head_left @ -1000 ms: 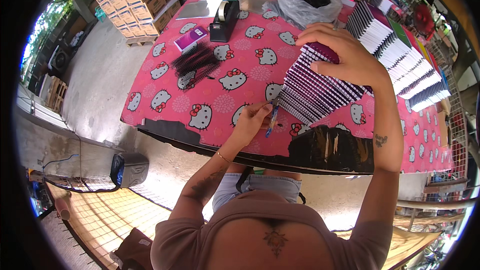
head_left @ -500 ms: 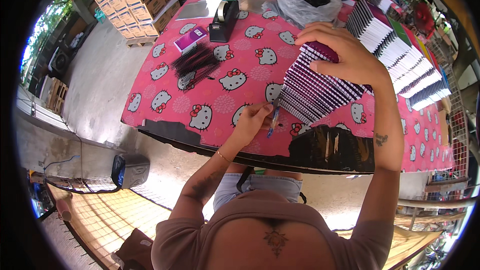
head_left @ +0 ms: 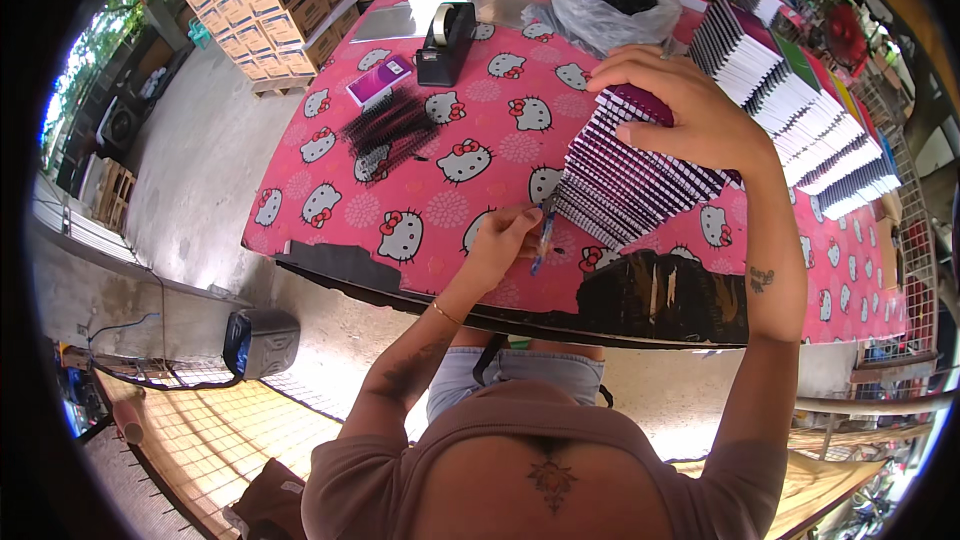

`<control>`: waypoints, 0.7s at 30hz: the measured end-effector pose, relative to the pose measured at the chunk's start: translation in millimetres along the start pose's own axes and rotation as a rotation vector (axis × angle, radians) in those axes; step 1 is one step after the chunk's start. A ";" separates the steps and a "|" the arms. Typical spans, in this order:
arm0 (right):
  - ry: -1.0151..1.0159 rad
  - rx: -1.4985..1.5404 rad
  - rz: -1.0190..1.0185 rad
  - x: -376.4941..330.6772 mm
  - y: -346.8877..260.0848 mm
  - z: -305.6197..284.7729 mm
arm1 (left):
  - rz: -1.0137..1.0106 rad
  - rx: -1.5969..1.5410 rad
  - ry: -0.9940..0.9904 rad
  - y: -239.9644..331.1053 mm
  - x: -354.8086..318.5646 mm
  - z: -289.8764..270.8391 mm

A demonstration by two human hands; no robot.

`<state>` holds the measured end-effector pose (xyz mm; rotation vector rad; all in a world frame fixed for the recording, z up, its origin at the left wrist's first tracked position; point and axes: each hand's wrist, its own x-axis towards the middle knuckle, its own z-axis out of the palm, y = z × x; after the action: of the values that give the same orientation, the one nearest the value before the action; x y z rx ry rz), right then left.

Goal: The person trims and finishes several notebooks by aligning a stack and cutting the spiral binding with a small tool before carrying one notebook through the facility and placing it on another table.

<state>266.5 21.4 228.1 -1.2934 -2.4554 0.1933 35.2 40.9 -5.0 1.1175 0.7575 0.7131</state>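
Note:
A stack of spiral-bound notebooks (head_left: pixel 630 180) with a purple cover stands slanted on the table, black coils along its edges. My right hand (head_left: pixel 690 110) grips its far upper end, fingers over the cover and thumb against the bound side. My left hand (head_left: pixel 508 240) is closed on slim blue-handled pliers (head_left: pixel 542 245). Their dark tip lies beside the left corner of the stack; I cannot tell if it touches a coil. Left of the stack lies a pile of loose black plastic coils (head_left: pixel 390 130).
A tape dispenser (head_left: pixel 445 45), a purple-and-white box (head_left: pixel 380 80) and a clear bag with black contents (head_left: pixel 615 10) are beyond the hands. More notebook stacks (head_left: pixel 790 100) stand at right. The table's near edge (head_left: pixel 660 295) has torn covering. A co-worker's arm shows at the far side.
The pliers in my left hand have shifted slightly left, away from the stack's corner. My right hand stays on the notebooks. At the far side, the co-worker's hands have moved.

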 end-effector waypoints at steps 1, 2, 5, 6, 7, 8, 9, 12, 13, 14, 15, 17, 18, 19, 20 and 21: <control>0.001 0.008 -0.002 -0.5 1.2 1.0 | -0.082 -0.102 0.030 5.5 -3.1 5.5; 0.001 0.003 0.001 -1.1 2.4 1.7 | -0.164 -0.204 0.060 7.9 -4.5 8.9; -0.002 -0.011 0.002 -1.0 2.0 1.0 | -0.158 -0.236 0.045 2.6 0.1 7.9; -0.005 -0.010 0.002 -0.7 0.5 0.5 | -0.062 -0.069 0.028 -2.5 1.7 5.0; -0.007 -0.008 0.002 -0.2 0.1 0.2 | 0.035 0.100 0.011 -3.7 1.9 2.4; -0.010 -0.007 0.001 0.5 0.0 -0.1 | 0.131 0.268 -0.006 -5.4 1.7 0.7; -0.012 -0.006 -0.001 1.4 -0.1 -0.3 | 0.362 0.597 0.117 -8.4 0.6 2.1; -0.010 -0.004 0.013 -1.3 0.6 0.6 | 0.552 0.813 0.222 -3.2 -4.8 12.2; -0.005 -0.005 0.014 -1.1 -0.3 0.2 | 0.285 0.383 0.086 -5.3 -2.7 7.0; -0.006 -0.004 0.009 -0.5 -0.7 -0.1 | 0.017 -0.046 -0.048 -7.6 -1.3 3.4; -0.008 -0.003 0.004 0.3 -1.1 -0.6 | -0.046 -0.114 -0.020 -11.0 -1.2 1.4; -0.010 -0.003 0.011 -1.0 1.7 0.7 | -0.182 -0.250 0.032 0.1 -5.9 6.7; -0.009 -0.006 0.018 -2.1 3.8 1.3 | -0.183 -0.244 0.026 -2.6 -3.0 5.8; -0.010 -0.010 0.020 -1.7 3.9 1.1 | -0.182 -0.241 0.022 -4.0 -0.2 4.5; -0.012 -0.010 0.014 -1.1 3.0 0.9 | -0.181 -0.237 0.018 -5.2 1.2 3.6; -0.014 -0.009 0.008 -0.2 1.5 0.7 | 0.126 0.235 0.120 -7.8 -0.3 4.2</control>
<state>267.5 22.1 227.0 -1.3098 -2.4661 0.1933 39.5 36.3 -11.3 1.3536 0.8949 0.8179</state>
